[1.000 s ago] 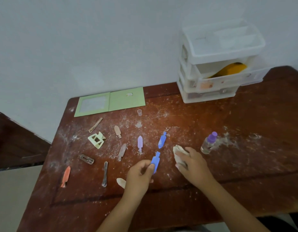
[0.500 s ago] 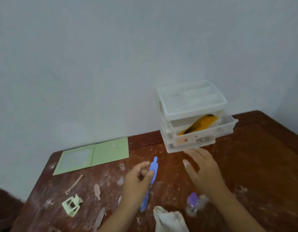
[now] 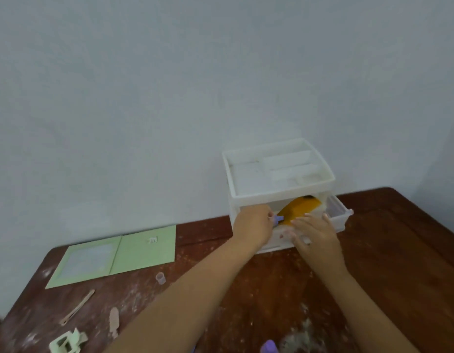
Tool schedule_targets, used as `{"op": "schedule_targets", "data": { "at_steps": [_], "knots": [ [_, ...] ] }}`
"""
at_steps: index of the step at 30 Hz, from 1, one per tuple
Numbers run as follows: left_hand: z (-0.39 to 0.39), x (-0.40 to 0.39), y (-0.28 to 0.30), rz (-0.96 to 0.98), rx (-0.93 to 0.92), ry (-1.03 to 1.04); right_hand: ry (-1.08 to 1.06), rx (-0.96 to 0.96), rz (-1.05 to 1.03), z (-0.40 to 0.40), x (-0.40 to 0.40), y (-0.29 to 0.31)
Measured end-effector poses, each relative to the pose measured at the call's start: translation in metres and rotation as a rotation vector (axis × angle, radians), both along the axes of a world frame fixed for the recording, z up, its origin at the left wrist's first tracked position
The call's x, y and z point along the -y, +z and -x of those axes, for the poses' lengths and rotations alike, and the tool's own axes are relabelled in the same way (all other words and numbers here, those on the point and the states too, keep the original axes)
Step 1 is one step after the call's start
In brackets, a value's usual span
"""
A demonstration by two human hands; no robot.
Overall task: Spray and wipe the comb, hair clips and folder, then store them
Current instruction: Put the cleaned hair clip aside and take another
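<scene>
My left hand [image 3: 254, 225] pinches a blue hair clip [image 3: 279, 219] and holds it over the open middle drawer [image 3: 341, 217] of the white drawer unit [image 3: 279, 174]. An orange comb [image 3: 301, 206] lies inside that drawer. My right hand [image 3: 315, 233] rests on the drawer's front edge with its fingers stretched out. The green folder [image 3: 118, 253] lies open and flat at the table's back left. Near the left front lie a long beige clip [image 3: 76, 307], a tan clip [image 3: 114, 319] and a pale green claw clip [image 3: 67, 343].
A small clear cap [image 3: 160, 278] stands in front of the folder. The purple top of the spray bottle [image 3: 269, 347] shows at the bottom edge. The dusty brown table [image 3: 399, 250] meets the white wall behind the drawer unit.
My left hand has carried the blue clip from the table up to the open drawer. My right hand let go of the cloth and moved to the drawer front. The view tilted up.
</scene>
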State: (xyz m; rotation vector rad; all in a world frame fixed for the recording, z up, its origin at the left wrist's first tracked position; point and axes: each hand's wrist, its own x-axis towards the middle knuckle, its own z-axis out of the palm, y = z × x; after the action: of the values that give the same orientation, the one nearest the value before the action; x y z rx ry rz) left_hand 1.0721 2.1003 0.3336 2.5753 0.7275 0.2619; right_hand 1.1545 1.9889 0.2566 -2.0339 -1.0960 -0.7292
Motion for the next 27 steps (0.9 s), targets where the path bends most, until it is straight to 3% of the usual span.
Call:
{"op": "schedule_targets", "data": {
  "at_steps": [3, 6, 9, 12, 16, 21, 27],
  "knots": [
    [-0.001, -0.002, -0.006, -0.185, -0.084, -0.052, 0.007, -0.022, 0.041, 0.003, 0.000, 0.005],
    [0.015, -0.008, -0.009, -0.329, -0.030, -0.086, -0.006, -0.085, 0.111, 0.005, 0.002, 0.005],
    [0.052, -0.015, -0.017, -0.327, 0.114, -0.140, -0.008, -0.108, 0.153, 0.015, 0.002, 0.008],
    [0.110, -0.021, -0.038, -0.323, 0.211, -0.097, 0.001, -0.049, -0.022, 0.055, 0.004, 0.020],
    [0.212, -0.017, -0.091, -0.237, 0.086, 0.090, 0.248, -0.077, -0.139, 0.151, 0.017, 0.027],
    [0.337, 0.007, -0.152, -0.152, -0.080, 0.335, 0.422, -0.340, 0.156, 0.247, 0.030, -0.045],
    [0.402, 0.034, -0.178, -0.024, -0.186, 0.551, 0.252, -0.373, 0.417, 0.265, 0.025, -0.093]
  ]
}}
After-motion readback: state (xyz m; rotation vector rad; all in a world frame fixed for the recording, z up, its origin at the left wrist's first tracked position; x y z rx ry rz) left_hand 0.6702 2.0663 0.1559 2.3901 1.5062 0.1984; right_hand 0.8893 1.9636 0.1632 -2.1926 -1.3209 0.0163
